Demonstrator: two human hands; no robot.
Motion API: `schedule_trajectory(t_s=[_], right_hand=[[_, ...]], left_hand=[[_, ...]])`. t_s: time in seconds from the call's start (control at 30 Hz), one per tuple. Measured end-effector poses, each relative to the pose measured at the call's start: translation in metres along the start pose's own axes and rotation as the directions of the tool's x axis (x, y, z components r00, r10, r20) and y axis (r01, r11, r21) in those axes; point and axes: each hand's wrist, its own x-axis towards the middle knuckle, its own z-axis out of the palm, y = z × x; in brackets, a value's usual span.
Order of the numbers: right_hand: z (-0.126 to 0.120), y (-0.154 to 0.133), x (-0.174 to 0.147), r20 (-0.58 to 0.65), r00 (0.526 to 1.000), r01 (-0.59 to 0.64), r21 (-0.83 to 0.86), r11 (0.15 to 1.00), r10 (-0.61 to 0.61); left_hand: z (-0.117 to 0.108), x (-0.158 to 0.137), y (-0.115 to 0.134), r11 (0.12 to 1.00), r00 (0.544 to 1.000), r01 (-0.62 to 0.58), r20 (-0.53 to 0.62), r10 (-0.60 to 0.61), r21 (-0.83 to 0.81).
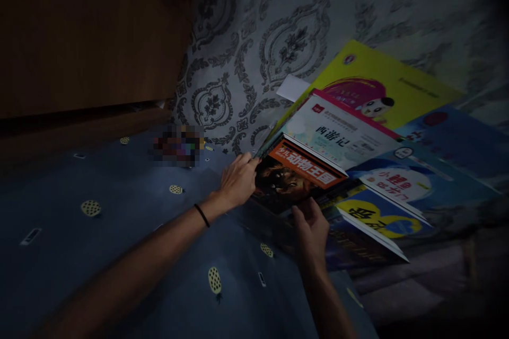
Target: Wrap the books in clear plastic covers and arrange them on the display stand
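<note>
A dark book with an orange title band (284, 180) stands at the front of a group of books leaning on the wall. At its left edge is my left hand (240, 177), fingers curled closed around that edge; a black band circles the wrist. My right hand (312, 230) pinches the lower right part of the same book, its fingertips partly hidden. Behind stand a white book with a pink edge (334, 132) and a large yellow book (401, 79). To the right are a blue book with a white oval (397, 183) and a blue-and-yellow book (382, 220).
A blue cloth with pineapple prints (131, 243) covers the surface below. The wall (294, 42) has a grey ornamental pattern. Brown wooden furniture (91, 37) stands at the left. A blurred-out item (178, 145) lies near the wall. The room is dim.
</note>
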Motion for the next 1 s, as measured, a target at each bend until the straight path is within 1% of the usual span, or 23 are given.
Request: schedule_trajectory(t_s=[0.13, 0.23, 0.33, 0.43, 0.53, 0.63, 0.7, 0.8, 0.83, 0.9, 0.93, 0.97, 1.0], right_hand=[[0.003, 0.0, -0.001, -0.031, 0.999, 0.03, -0.002, 1.0, -0.03], [0.004, 0.003, -0.002, -0.048, 0.997, 0.057, -0.001, 0.998, -0.057], [0.005, 0.008, -0.002, -0.057, 0.998, 0.035, -0.008, 0.999, -0.035], [0.005, 0.013, 0.0, -0.03, 0.999, 0.016, 0.007, 1.0, -0.016], [0.004, 0.013, -0.003, 0.003, 1.0, 0.028, 0.044, 0.999, -0.028], [-0.001, 0.008, -0.016, -0.016, 0.998, 0.063, 0.016, 0.998, -0.063], [-0.005, 0.003, -0.029, -0.011, 0.993, 0.113, -0.026, 0.993, -0.113], [-0.012, -0.003, -0.054, 0.03, 0.986, 0.167, -0.084, 0.982, -0.165], [-0.013, -0.003, -0.063, 0.055, 0.983, 0.18, -0.098, 0.979, -0.175], [-0.014, 0.0, -0.081, 0.133, 0.97, 0.219, -0.108, 0.97, -0.204], [-0.014, 0.002, -0.09, 0.185, 0.958, 0.239, -0.098, 0.966, -0.218], [-0.013, 0.003, -0.099, 0.238, 0.944, 0.255, -0.084, 0.963, -0.229], [-0.011, 0.005, -0.107, 0.264, 0.94, 0.238, -0.053, 0.97, -0.216]], left_hand=[[0.006, 0.0, -0.003, 0.999, 0.999, -0.019, -0.046, 0.017, -0.03], [0.01, -0.001, -0.006, 1.0, 0.997, -0.03, -0.071, 0.03, -0.004], [0.011, -0.001, -0.009, 0.999, 0.996, -0.048, -0.074, 0.049, 0.021], [0.008, 0.0, -0.01, 0.998, 0.994, -0.055, -0.098, 0.056, 0.014], [0.0, -0.001, -0.01, 0.998, 0.983, -0.065, -0.172, 0.066, 0.015], [-0.006, -0.007, -0.011, 0.99, 0.965, -0.136, -0.223, 0.141, 0.038], [-0.009, -0.011, -0.013, 0.978, 0.952, -0.199, -0.225, 0.209, 0.065], [-0.013, -0.016, -0.009, 0.961, 0.945, -0.273, -0.171, 0.278, 0.051], [-0.015, -0.018, -0.003, 0.955, 0.944, -0.297, -0.145, 0.295, 0.011], [-0.022, -0.028, 0.015, 0.929, 0.936, -0.349, -0.084, 0.341, -0.12], [-0.025, -0.04, 0.026, 0.901, 0.923, -0.384, -0.043, 0.383, -0.205], [-0.028, -0.059, 0.037, 0.873, 0.905, -0.404, 0.019, 0.425, -0.273], [-0.03, -0.086, 0.047, 0.863, 0.887, -0.398, 0.111, 0.449, -0.313]])
